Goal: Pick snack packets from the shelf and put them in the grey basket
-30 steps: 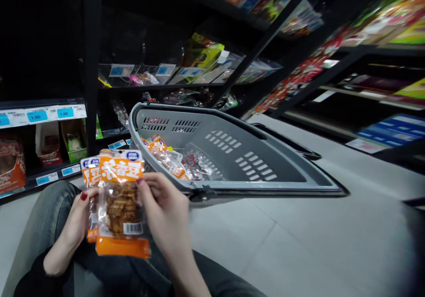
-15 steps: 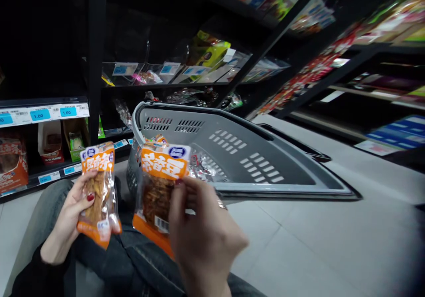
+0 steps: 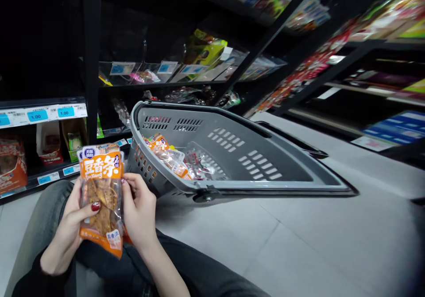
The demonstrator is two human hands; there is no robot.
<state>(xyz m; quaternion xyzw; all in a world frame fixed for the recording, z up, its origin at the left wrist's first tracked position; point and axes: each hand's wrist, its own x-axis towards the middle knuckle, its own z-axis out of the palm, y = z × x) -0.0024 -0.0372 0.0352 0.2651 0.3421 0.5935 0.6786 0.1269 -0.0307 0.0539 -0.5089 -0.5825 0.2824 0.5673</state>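
My left hand [image 3: 67,228] grips an orange-topped clear snack packet [image 3: 101,186] with brown strips inside, its thumb pressed on the front. Close against it on the right, my right hand [image 3: 141,213] is closed with thumb and fingers pinched at the packets' edge. Behind the front packet sits a second snack packet, mostly hidden; only its top edge and a bit of orange at the bottom show. Both hands are above my lap, left of a grey shopping basket [image 3: 229,120]. Inside that basket lie orange snack packets [image 3: 166,153] and clear-wrapped items [image 3: 199,160].
Dark shelves with price labels [image 3: 36,114] stand ahead and to the left. Small boxes [image 3: 49,143] of snacks sit on the low left shelf. The basket rests tilted on the pale tiled floor [image 3: 299,244], with more stocked shelves [image 3: 392,80] at right.
My right hand has moved left with its packet, from in front of the basket to behind the packet in my left hand. The basket's contents are now uncovered.
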